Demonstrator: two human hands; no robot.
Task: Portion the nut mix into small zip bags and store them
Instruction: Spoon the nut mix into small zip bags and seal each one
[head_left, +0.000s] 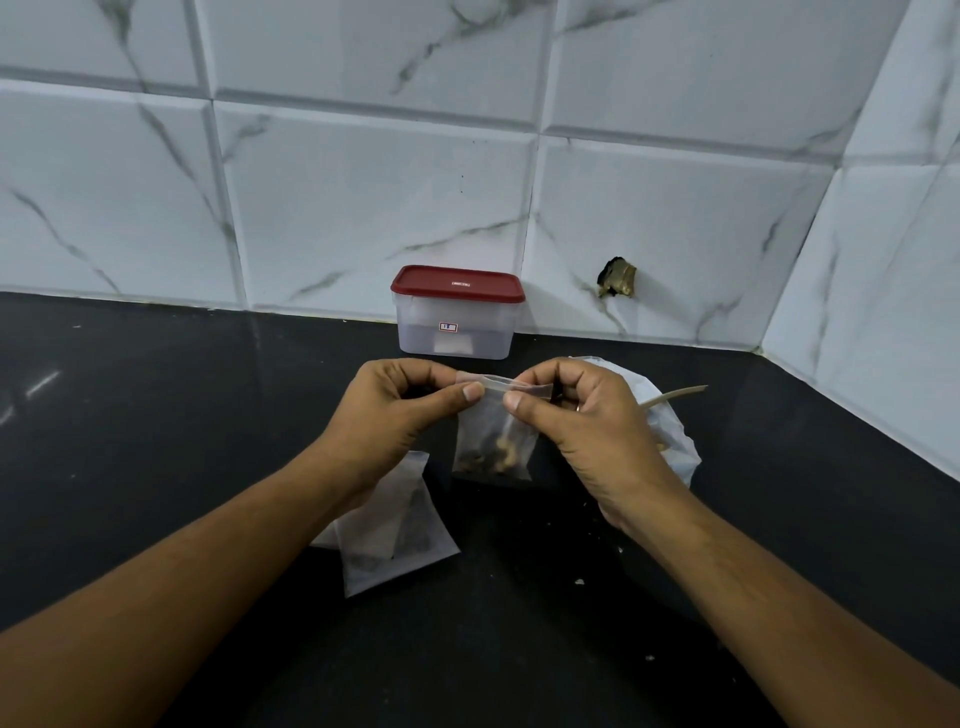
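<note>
A small clear zip bag (493, 441) with a little nut mix in its bottom hangs above the black counter. My left hand (400, 410) pinches its top strip at the left end. My right hand (587, 421) pinches the same strip at the right. Behind my right hand lies a larger white plastic bag (670, 441), with a pale spoon handle (675, 395) sticking out of it. Under my left wrist lie more small zip bags (395, 540), at least one with dark contents.
A clear plastic box with a dark red lid (457, 312) stands shut against the tiled wall, behind my hands. The black counter (156, 441) meets tiled walls at the back and right. Small crumbs (579, 582) lie near my right forearm.
</note>
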